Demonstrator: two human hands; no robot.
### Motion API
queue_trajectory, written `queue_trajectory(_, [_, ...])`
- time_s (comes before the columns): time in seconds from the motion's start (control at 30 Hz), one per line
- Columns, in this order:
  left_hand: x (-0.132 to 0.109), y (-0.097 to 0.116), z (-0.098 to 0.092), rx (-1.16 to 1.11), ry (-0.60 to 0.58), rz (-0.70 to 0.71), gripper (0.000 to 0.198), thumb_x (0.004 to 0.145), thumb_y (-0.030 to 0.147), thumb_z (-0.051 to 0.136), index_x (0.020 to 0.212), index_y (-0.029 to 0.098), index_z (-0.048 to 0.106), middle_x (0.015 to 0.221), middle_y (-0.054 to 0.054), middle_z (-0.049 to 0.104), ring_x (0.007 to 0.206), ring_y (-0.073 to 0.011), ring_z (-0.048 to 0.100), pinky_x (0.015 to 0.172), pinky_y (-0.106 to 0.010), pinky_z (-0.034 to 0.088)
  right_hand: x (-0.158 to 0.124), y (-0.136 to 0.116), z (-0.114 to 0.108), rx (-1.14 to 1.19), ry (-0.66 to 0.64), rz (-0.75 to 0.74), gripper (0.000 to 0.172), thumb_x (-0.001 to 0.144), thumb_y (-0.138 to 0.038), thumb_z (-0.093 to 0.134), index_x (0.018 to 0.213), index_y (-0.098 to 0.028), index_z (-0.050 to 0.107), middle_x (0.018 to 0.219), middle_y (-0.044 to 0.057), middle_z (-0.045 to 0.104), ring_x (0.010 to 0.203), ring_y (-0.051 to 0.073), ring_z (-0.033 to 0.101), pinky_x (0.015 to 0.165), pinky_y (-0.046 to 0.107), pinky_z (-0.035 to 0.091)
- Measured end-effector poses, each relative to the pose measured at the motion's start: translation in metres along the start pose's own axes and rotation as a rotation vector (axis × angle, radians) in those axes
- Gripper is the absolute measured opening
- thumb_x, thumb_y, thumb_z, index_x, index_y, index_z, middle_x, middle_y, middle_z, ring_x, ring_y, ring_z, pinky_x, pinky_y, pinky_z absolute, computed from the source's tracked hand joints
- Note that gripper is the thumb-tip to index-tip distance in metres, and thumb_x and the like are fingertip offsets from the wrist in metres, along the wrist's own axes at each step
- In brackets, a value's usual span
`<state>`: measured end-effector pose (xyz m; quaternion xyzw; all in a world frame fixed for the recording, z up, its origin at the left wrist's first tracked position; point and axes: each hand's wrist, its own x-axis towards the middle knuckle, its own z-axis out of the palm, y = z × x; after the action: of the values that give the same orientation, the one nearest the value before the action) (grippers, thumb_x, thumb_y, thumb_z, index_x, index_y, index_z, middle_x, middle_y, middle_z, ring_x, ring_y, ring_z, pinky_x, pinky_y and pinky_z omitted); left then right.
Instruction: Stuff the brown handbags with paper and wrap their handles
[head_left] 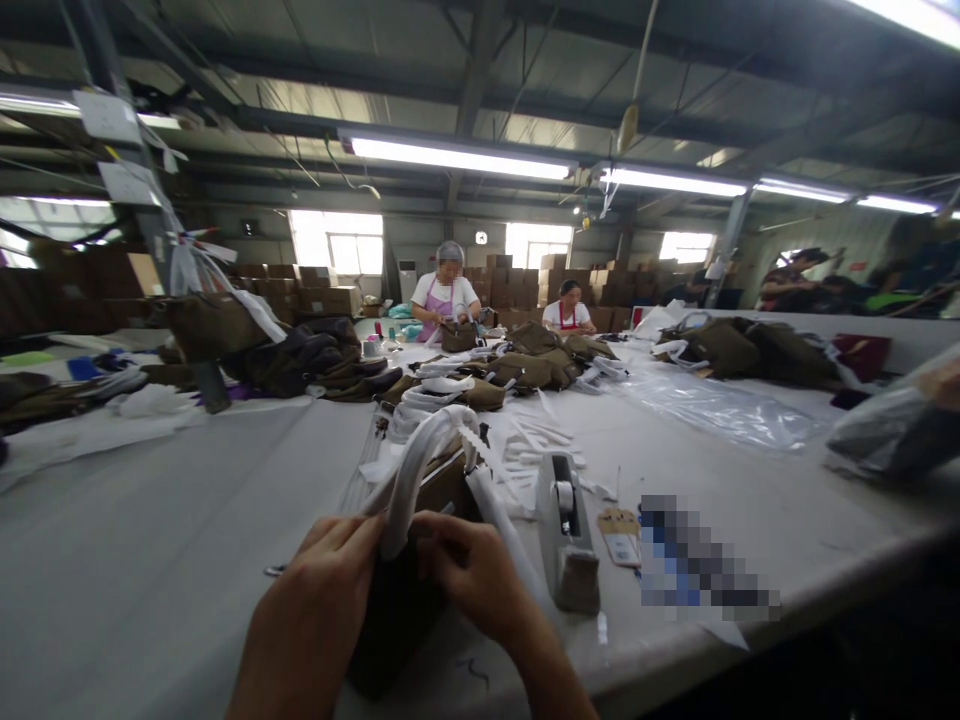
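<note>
Handbag (397,615) rests with left hand (322,570) apparently holding its wrapped handle (412,470).

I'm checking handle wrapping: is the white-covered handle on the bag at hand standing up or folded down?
Standing up: the handle arches above the bag, its near end by the left hand.

No text or number can be read

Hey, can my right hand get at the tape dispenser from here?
Probably yes: the tape dispenser stands just right of your right hand, with only a white strap seen between them, though that hand is busy at the bag.
</note>
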<state>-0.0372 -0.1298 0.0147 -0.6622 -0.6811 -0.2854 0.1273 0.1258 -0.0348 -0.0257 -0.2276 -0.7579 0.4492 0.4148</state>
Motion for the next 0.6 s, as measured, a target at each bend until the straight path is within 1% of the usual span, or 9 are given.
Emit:
queue_trajectory(0.07, [-0.004, -0.006, 0.001, 0.054, 0.109, 0.083, 0.033, 0.101, 0.026, 0.041, 0.107, 0.022, 0.073, 0.099, -0.006, 0.075, 0.101, -0.0273, 0.068, 0.084, -0.038, 0.058, -0.009, 0.008, -0.004, -0.161, 0.048, -0.035, 0.035, 0.090, -0.017, 0.069, 0.122, -0.028, 0.076, 0.087, 0.001, 0.076, 0.081, 0.021, 0.071, 0.080, 0.031, 0.056])
queue_trajectory(0.13, [-0.008, -0.011, 0.003, 0.116, 0.229, 0.140, 0.035, 0.105, 0.033, 0.039, 0.109, 0.019, 0.071, 0.102, -0.008, 0.075, 0.100, -0.0272, 0.070, 0.085, -0.037, 0.058, -0.019, 0.020, -0.006, -0.270, 0.091, -0.059, 0.042, 0.083, -0.011, 0.074, 0.122, -0.028, 0.075, 0.094, 0.002, 0.077, 0.091, 0.024, 0.072, 0.087, 0.035, 0.057])
queue_trajectory(0.23, [-0.013, -0.015, 0.006, 0.138, 0.308, 0.147, 0.033, 0.108, 0.039, 0.040, 0.117, 0.022, 0.067, 0.105, -0.004, 0.075, 0.088, -0.0211, 0.074, 0.077, -0.029, 0.057, -0.035, 0.040, -0.003, -0.271, 0.173, -0.082, 0.048, 0.079, -0.003, 0.072, 0.120, -0.028, 0.073, 0.101, 0.003, 0.076, 0.098, 0.025, 0.072, 0.090, 0.036, 0.057])
queue_trajectory(0.3, [-0.017, -0.015, 0.007, 0.100, 0.347, 0.137, 0.029, 0.108, 0.040, 0.043, 0.119, 0.025, 0.065, 0.106, -0.002, 0.075, 0.084, -0.0173, 0.075, 0.075, -0.025, 0.056, -0.044, 0.049, 0.001, -0.215, 0.267, -0.087, 0.040, 0.082, -0.006, 0.070, 0.117, -0.026, 0.072, 0.108, 0.004, 0.074, 0.100, 0.023, 0.072, 0.089, 0.033, 0.059])
queue_trajectory(0.37, [-0.021, -0.012, 0.008, 0.046, 0.393, 0.113, 0.027, 0.108, 0.041, 0.046, 0.118, 0.026, 0.066, 0.108, -0.002, 0.075, 0.089, -0.0168, 0.075, 0.081, -0.024, 0.055, -0.050, 0.053, 0.004, -0.144, 0.350, -0.059, 0.028, 0.088, -0.012, 0.067, 0.113, -0.024, 0.071, 0.110, 0.006, 0.072, 0.098, 0.021, 0.072, 0.084, 0.029, 0.060])
queue_trajectory(0.43, [-0.024, -0.006, 0.009, -0.010, 0.428, 0.075, 0.023, 0.106, 0.039, 0.051, 0.117, 0.026, 0.067, 0.109, -0.002, 0.075, 0.093, -0.0176, 0.076, 0.088, -0.026, 0.055, -0.052, 0.054, 0.004, -0.126, 0.410, -0.027, 0.013, 0.093, -0.017, 0.065, 0.104, -0.023, 0.070, 0.104, 0.005, 0.070, 0.091, 0.019, 0.071, 0.077, 0.026, 0.060])
queue_trajectory(0.47, [-0.025, -0.003, 0.010, -0.045, 0.437, 0.051, 0.021, 0.105, 0.038, 0.054, 0.117, 0.027, 0.068, 0.109, -0.002, 0.076, 0.094, -0.0176, 0.076, 0.091, -0.026, 0.055, -0.053, 0.055, 0.005, -0.159, 0.453, -0.036, 0.009, 0.095, -0.018, 0.064, 0.100, -0.023, 0.070, 0.100, 0.004, 0.070, 0.089, 0.018, 0.070, 0.076, 0.025, 0.059])
queue_trajectory(0.57, [-0.026, 0.007, 0.012, -0.205, 0.440, -0.046, 0.023, 0.100, 0.044, 0.062, 0.116, 0.028, 0.068, 0.105, 0.001, 0.079, 0.093, -0.0176, 0.077, 0.091, -0.026, 0.058, -0.054, 0.056, 0.010, -0.385, 0.605, -0.171, 0.014, 0.098, -0.015, 0.059, 0.096, -0.024, 0.070, 0.093, 0.003, 0.071, 0.088, 0.019, 0.069, 0.081, 0.029, 0.056])
queue_trajectory(0.6, [-0.026, 0.009, 0.013, -0.272, 0.431, -0.078, 0.026, 0.099, 0.048, 0.063, 0.115, 0.028, 0.067, 0.103, 0.002, 0.080, 0.092, -0.0177, 0.078, 0.089, -0.025, 0.059, -0.054, 0.057, 0.013, -0.455, 0.622, -0.223, 0.017, 0.098, -0.014, 0.058, 0.098, -0.024, 0.070, 0.094, 0.003, 0.072, 0.089, 0.019, 0.069, 0.082, 0.030, 0.055])
